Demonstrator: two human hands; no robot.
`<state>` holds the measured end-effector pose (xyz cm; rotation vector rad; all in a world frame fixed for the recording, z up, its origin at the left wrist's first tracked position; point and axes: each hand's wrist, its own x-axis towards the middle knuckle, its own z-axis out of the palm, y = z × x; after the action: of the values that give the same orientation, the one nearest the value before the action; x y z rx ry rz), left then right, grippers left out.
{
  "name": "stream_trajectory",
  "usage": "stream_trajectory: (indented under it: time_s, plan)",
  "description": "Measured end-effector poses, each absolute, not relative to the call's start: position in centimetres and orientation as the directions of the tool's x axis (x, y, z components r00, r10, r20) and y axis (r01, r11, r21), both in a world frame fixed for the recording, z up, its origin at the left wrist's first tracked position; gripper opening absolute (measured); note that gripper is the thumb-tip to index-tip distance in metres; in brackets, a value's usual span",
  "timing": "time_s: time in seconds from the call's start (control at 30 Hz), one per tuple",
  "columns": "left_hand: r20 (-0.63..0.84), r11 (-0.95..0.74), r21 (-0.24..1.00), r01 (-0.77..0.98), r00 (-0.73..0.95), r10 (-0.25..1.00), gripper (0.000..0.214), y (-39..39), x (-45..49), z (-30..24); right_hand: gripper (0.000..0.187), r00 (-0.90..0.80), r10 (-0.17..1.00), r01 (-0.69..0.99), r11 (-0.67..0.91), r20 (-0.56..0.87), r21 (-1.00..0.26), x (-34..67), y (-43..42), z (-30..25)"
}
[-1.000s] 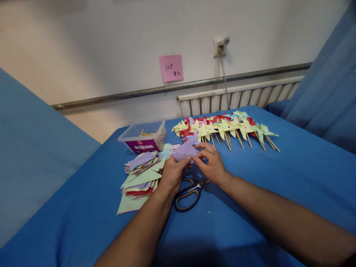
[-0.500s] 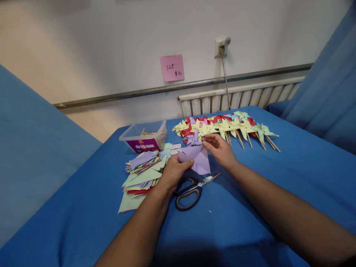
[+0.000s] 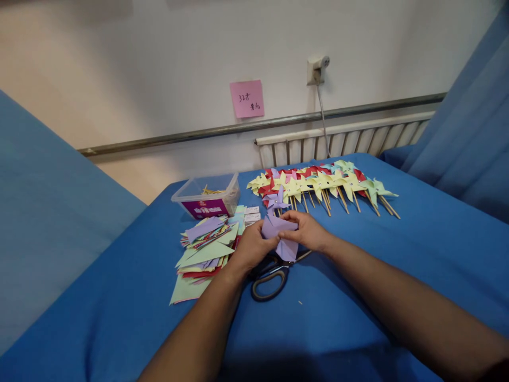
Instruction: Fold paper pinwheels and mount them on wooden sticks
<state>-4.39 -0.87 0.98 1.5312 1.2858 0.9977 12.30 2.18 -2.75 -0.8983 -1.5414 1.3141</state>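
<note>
Both hands hold one piece of purple paper (image 3: 280, 233) above the blue table (image 3: 358, 276). My left hand (image 3: 249, 248) pinches its left side. My right hand (image 3: 305, 229) folds over its top right part with fingers closed on it. Black-handled scissors (image 3: 270, 273) lie on the table right under the hands. A stack of cut coloured paper (image 3: 202, 249) sits just left of my left hand. A finished purple pinwheel (image 3: 276, 199) lies just beyond the hands.
A row of finished paper pinwheels on sticks (image 3: 326, 183) lies at the back of the table. A clear plastic box of sticks (image 3: 207, 196) stands at the back left. Behind are a radiator (image 3: 342, 139), a wall socket and a pink note (image 3: 247, 98).
The right hand came back from near the pinwheels to the purple paper, and both hands now fold it closer together over the scissors.
</note>
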Motion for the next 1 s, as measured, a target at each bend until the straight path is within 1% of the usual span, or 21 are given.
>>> stream_trajectory:
  time_s: [0.07,0.13,0.17,0.23,0.3,0.33,0.43,0.53,0.63,0.73,0.83,0.9,1.0]
  plan:
    - [0.068,-0.094,0.953,0.289,0.099,0.993,0.036,-0.7,-4.4,0.7,0.030,-0.297,0.943,-0.049,0.143,0.151,-0.989,12.0,2.0,-2.7]
    - [0.076,-0.078,0.967,0.244,0.017,0.997,0.037,-0.6,-4.3,0.3,0.032,-0.219,0.965,-0.093,0.126,0.144,-0.988,11.7,1.9,-2.6]
    - [0.061,-0.055,0.982,0.182,-0.025,0.998,0.037,-0.5,-4.2,0.2,0.033,-0.173,0.975,-0.120,0.121,0.141,-0.985,11.6,1.8,-2.6]
    - [-0.021,0.020,1.000,-0.008,-0.062,0.998,0.039,-0.5,-4.0,0.0,0.034,-0.088,0.989,-0.183,0.102,0.120,-0.978,11.3,1.7,-2.6]
    - [-0.114,0.106,0.974,-0.198,-0.032,0.993,0.040,-0.6,-3.8,0.0,0.036,-0.029,0.995,-0.244,0.083,0.093,-0.966,11.1,1.6,-2.6]
    - [-0.148,0.141,0.954,-0.265,-0.004,0.989,0.039,-0.7,-3.7,0.0,0.037,-0.006,0.996,-0.268,0.081,0.085,-0.960,11.1,1.5,-2.6]
    - [-0.199,0.210,0.904,-0.373,0.069,0.978,0.032,-1.0,-3.4,0.2,0.039,0.042,0.994,-0.302,0.104,0.096,-0.948,11.1,1.3,-2.6]
    - [-0.239,0.264,0.870,-0.417,0.111,0.965,0.025,-1.3,-3.0,0.3,0.038,0.040,0.992,-0.273,0.124,0.118,-0.954,11.0,1.1,-2.6]
    - [-0.257,0.282,0.857,-0.431,0.116,0.959,0.023,-1.4,-2.7,0.3,0.036,0.021,0.991,-0.239,0.136,0.135,-0.961,11.0,1.1,-2.6]
    - [-0.255,0.265,0.868,-0.420,0.082,0.963,0.027,-1.4,-2.5,0.2,0.035,0.035,0.984,-0.183,0.176,0.173,-0.967,10.9,1.1,-2.6]
    - [-0.231,0.231,0.891,-0.391,0.046,0.972,0.037,-1.3,-2.6,-0.1,0.033,0.049,0.974,-0.130,0.225,0.220,-0.966,10.9,1.1,-2.4]
    - [-0.203,0.199,0.912,-0.360,0.026,0.979,0.041,-1.2,-2.7,-0.3,0.033,0.051,0.970,-0.119,0.242,0.238,-0.963,10.9,1.0,-2.2]
    - [-0.173,0.166,0.938,-0.305,0.005,0.985,0.041,-1.3,-2.8,-0.6,0.033,0.041,0.970,-0.118,0.242,0.238,-0.963,10.9,1.0,-2.2]
